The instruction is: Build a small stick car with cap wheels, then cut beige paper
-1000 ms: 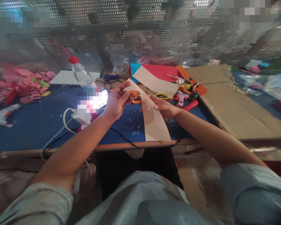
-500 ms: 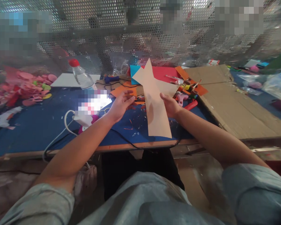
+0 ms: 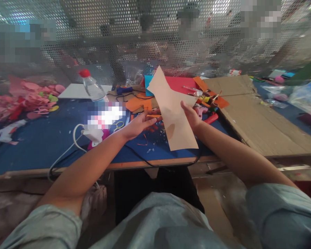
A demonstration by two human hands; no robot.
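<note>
A pale beige cutout (image 3: pixel 175 119), like card or paper, is held upright over the desk. It has a pointed top and a long, wide lower strip. My right hand (image 3: pixel 191 117) grips its right side, thumb on the near face and fingers hidden behind. Just left of the cutout is my left hand (image 3: pixel 141 124), fingers stretched toward its edge and apart from one another. Whether the fingertips touch the cutout I cannot tell. Orange sheets (image 3: pixel 138 103) lie on the desk beyond my left hand.
A water bottle (image 3: pixel 93 86), a lit phone (image 3: pixel 107 114) and a white charger (image 3: pixel 93 135) with cables stand to the left. Pink pieces (image 3: pixel 33 97) are heaped at far left. Cardboard (image 3: pixel 256 121) covers the right side. A pink glue gun (image 3: pixel 200 111) lies behind my right hand.
The cutout has tilted, its lower end swinging right and its top shifting slightly left. My left hand has moved a little right and down, fingers reaching out straighter.
</note>
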